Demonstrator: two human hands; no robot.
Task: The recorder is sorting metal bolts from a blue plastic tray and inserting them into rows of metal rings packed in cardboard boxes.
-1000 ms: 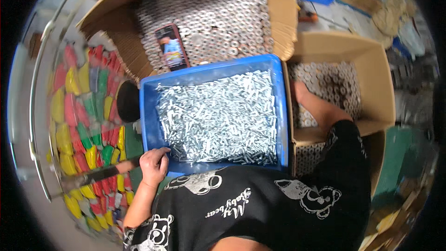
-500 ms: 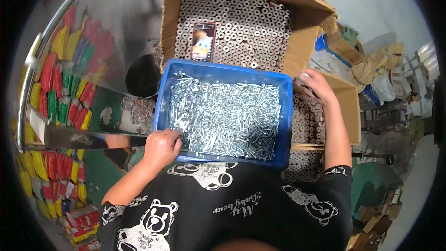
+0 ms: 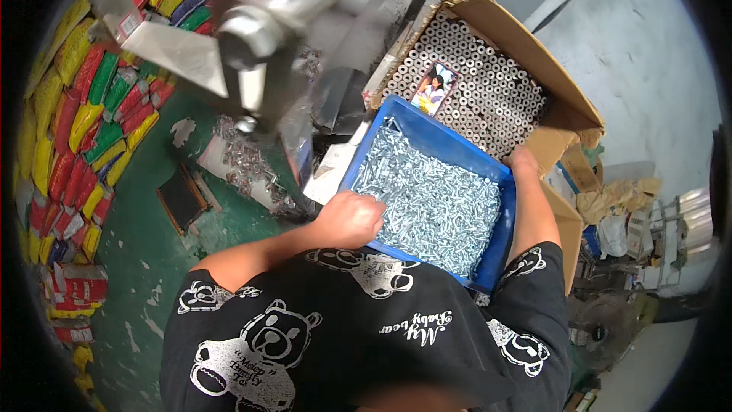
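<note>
The left hand (image 3: 349, 219) digs, fingers curled, into the screws (image 3: 431, 202); the right hand (image 3: 524, 162) grips the blue bin (image 3: 496, 259) rim. Tilting could spill screws floorward.

Black short-sleeved T-shirt (image 3: 358, 336), loose fit. White cartoon bear prints scattered over front and sleeves; one line of white cursive lettering across the chest. Forearms bare below the sleeves. Both hands (image 3: 349, 219) bare, no gloves.

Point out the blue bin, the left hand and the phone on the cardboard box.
blue bin (image 3: 499, 240): head view, right wall.
left hand (image 3: 352, 219): head view, back of hand.
phone (image 3: 432, 88): head view, screen centre.
</note>
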